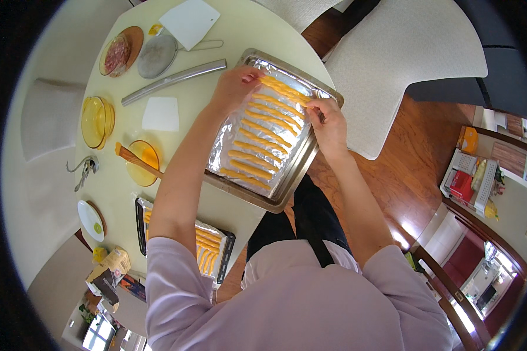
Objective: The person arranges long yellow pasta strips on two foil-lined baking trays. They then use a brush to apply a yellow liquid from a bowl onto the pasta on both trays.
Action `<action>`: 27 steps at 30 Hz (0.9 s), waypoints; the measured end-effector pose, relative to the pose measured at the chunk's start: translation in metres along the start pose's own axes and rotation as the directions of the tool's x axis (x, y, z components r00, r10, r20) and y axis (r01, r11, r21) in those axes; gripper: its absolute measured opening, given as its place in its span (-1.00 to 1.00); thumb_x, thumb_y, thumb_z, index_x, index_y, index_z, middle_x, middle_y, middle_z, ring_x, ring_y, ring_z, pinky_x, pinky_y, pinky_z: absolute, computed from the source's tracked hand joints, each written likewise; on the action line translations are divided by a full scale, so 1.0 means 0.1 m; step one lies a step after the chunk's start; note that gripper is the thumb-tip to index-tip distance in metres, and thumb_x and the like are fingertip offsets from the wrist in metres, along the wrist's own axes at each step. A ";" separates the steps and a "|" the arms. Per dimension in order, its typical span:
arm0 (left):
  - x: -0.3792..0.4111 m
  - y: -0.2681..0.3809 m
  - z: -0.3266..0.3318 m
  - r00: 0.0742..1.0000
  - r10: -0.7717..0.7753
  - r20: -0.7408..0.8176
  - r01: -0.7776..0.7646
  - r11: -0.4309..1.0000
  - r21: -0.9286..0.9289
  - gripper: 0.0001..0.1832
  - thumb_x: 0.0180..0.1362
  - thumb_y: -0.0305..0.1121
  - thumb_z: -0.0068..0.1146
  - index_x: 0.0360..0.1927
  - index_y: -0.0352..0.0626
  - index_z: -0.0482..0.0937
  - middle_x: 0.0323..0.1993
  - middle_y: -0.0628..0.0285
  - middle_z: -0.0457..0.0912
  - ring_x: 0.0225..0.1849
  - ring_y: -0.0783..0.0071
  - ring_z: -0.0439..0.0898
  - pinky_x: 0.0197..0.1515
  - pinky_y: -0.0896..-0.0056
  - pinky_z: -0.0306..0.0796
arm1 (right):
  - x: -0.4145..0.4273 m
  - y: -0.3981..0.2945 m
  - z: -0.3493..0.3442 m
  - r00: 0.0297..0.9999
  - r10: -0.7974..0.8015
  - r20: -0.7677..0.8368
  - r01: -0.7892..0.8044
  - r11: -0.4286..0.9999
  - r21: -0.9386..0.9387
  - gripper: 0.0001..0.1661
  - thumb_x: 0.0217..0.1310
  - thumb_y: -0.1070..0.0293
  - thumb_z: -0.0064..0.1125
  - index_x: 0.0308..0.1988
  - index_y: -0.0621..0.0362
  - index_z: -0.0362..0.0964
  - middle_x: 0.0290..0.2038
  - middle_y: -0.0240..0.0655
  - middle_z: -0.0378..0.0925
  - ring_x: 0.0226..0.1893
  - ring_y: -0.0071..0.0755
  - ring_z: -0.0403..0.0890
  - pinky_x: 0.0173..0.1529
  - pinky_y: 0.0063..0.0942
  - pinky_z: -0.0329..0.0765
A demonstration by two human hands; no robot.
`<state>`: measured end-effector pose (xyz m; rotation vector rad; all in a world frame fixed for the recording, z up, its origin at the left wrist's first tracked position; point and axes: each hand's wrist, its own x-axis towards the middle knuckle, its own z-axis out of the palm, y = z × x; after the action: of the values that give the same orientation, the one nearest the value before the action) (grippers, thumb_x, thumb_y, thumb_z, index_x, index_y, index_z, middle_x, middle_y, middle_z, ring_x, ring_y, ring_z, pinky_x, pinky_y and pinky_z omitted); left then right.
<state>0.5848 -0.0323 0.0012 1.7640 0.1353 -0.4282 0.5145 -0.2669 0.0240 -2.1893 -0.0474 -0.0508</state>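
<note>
A metal baking tray (285, 199) lined with aluminium foil (221, 151) lies on the table in front of me, overhanging its edge. Several twisted yellow dough strips (263, 137) rest in a row on the foil. At the far end of the row, the fingers of my left hand (238, 85) pinch one end of a dough strip (285, 89). My right hand (329, 127) grips its other end near the tray's right rim. The strip is stretched between both hands, low over the foil; whether it touches the foil is hard to tell.
Left of the tray are a steel rolling pin (174, 82), a mesh strainer (157, 57), white scrapers (189, 22) and amber glass bowls (97, 123). A wooden-handled brush (138, 161) spans a bowl of yellow liquid (142, 151). A second dough-filled tray (226, 256) sits by my left arm.
</note>
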 end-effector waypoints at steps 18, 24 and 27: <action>-0.08 -0.02 -0.05 0.908 0.383 0.170 -0.371 0.545 0.752 -0.87 0.09 -0.40 0.10 -0.28 -0.12 0.59 -0.29 0.23 0.57 -0.19 0.20 0.55 -0.15 0.26 0.45 | -0.08 0.21 0.04 0.963 -0.269 -0.023 0.226 0.851 -0.475 -0.86 0.04 0.40 0.24 -0.30 -0.01 0.54 -0.36 -0.43 0.53 -0.28 -0.29 0.48 -0.10 -0.33 0.28; -0.07 0.05 -0.05 0.878 0.416 0.237 -0.440 0.507 0.741 -0.88 0.00 -0.44 0.16 -0.35 -0.16 0.52 -0.37 0.20 0.52 -0.22 0.18 0.51 -0.15 0.22 0.43 | -0.05 0.21 0.09 0.986 -0.168 -0.003 0.152 0.901 -0.406 -0.82 -0.02 0.42 0.27 -0.31 -0.02 0.52 -0.36 -0.38 0.51 -0.29 -0.26 0.47 -0.14 -0.30 0.28; -0.08 0.03 -0.07 0.846 0.478 0.238 -0.488 0.514 0.705 -0.87 -0.03 -0.47 0.17 -0.37 -0.16 0.50 -0.38 0.20 0.51 -0.25 0.19 0.51 -0.18 0.21 0.42 | -0.04 0.17 0.09 0.987 -0.157 -0.033 0.137 0.930 -0.341 -0.80 -0.04 0.45 0.26 -0.30 -0.02 0.51 -0.37 -0.35 0.51 -0.29 -0.23 0.48 -0.14 -0.29 0.30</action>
<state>0.5803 -0.0249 0.0078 2.5030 -0.6483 -0.0543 0.5117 -0.2697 0.0052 -2.5230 -0.1811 -0.2246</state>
